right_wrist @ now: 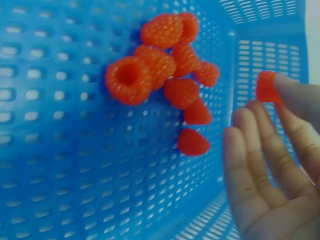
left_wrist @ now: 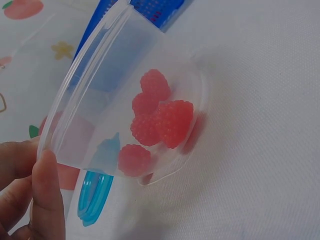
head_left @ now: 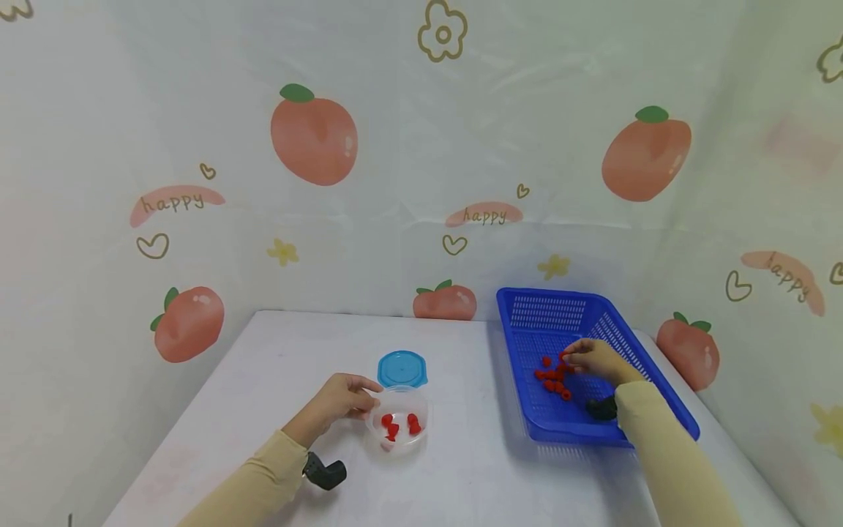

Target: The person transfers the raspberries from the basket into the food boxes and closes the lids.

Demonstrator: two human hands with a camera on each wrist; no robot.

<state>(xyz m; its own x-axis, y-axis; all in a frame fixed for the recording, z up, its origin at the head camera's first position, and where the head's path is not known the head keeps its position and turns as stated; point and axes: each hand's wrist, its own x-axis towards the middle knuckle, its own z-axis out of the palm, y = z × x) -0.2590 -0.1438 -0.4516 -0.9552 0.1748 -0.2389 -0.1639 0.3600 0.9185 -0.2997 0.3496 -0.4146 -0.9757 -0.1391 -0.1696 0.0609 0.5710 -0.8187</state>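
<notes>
Between thumb and finger, my right hand (right_wrist: 272,170) pinches one red raspberry (right_wrist: 267,87) above the floor of the blue basket (head_left: 514,388). Several more raspberries (right_wrist: 182,92) lie bunched in the basket beside that hand. On the left, my left hand (head_left: 337,404) grips the rim of a clear round plastic tub (head_left: 424,413), thumb on one side and fingers on the other. Several raspberries (left_wrist: 162,122) rest on the bottom of the tub, seen through its wall in the left wrist view.
A blue lid (head_left: 402,368) lies flat on the white table (head_left: 316,344) just behind the tub. The basket stands at the table's right side, its walls rising around the right hand. A printed fruit curtain (head_left: 395,146) hangs at the back and sides.
</notes>
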